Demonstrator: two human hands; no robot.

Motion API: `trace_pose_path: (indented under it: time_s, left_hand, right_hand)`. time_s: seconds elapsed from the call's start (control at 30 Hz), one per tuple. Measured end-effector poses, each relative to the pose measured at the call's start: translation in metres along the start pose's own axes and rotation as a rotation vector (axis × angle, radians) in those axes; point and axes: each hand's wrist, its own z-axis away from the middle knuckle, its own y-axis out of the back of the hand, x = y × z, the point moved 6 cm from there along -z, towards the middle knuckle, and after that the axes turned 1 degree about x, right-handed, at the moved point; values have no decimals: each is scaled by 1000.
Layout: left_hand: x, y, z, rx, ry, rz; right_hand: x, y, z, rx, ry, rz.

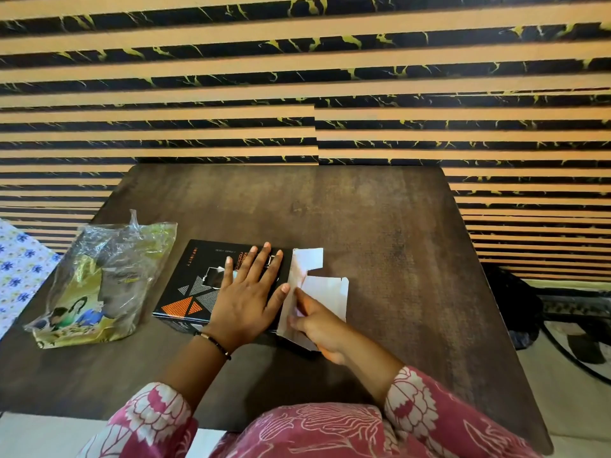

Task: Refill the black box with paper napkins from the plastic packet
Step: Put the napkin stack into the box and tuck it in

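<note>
The black box (195,285) lies flat on the dark table, printed with orange and grey triangles. My left hand (248,292) presses flat on its top, fingers spread. The box's right end is open, its white flaps (325,289) spread out. My right hand (317,328) is at that open end, fingers pinched on a white flap near the box's front corner. The plastic packet (102,285), crumpled, clear and yellow-green, lies to the left of the box. I cannot tell whether napkins are inside the packet or the box.
The dark brown table (380,226) stands against a striped black and tan wall. A floral blue and white cloth (20,272) lies off the table's left edge. Dark objects and cables sit on the floor at the right (529,309).
</note>
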Motion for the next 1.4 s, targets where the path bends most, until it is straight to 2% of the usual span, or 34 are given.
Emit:
trace_pose_path:
  time_s: [0.1,0.3,0.37,0.43,0.5,0.57,0.6,0.67,0.77,0.83,0.93,1.13,1.27,1.33,1.4]
  left_hand:
    - [0,-1,2,7,0,25]
    - [-2,0,2,27,32,23]
    - [-3,0,2,30,27,20]
    - [-2,0,1,36,17,35]
    - [-3,0,2,44,23,62]
    - [-4,0,3,42,30,54]
    - [-4,0,3,37,29,41]
    - [-4,0,2,35,26,31]
    - [-3,-1,1,48,29,31]
    - [-3,0,0,47,51,30]
    - [4,3,-4,10,94,16]
    - [22,-2,-11,-44,68,-57]
    - [21,-3,-11,-2,86,-56]
    - [21,-5,-11,2,78,-52]
    - [20,-4,-13,8,69,-33]
  right_hand:
    - [-6,-19,-3,-127,13,24]
    - [-4,-14,-9,-199,-38,-30]
    - [-4,-8,-11,-169,-21,-46]
    - [-9,5,-13,22,30,-73]
    - [-17,26,-8,332,120,-165]
    - [-29,50,2,616,263,-142]
    - [-34,59,6,706,306,-63]
    - [-38,67,3,744,303,82]
    - [-31,54,-14,545,191,229]
    - [-22,35,-18,403,193,226]
    - [-16,15,-11,315,224,254]
    - [-15,7,-10,158,211,341]
    - [-14,17,4,-94,152,362]
    - [-7,26,13,-219,114,469]
    - [6,32,14,-245,118,620]
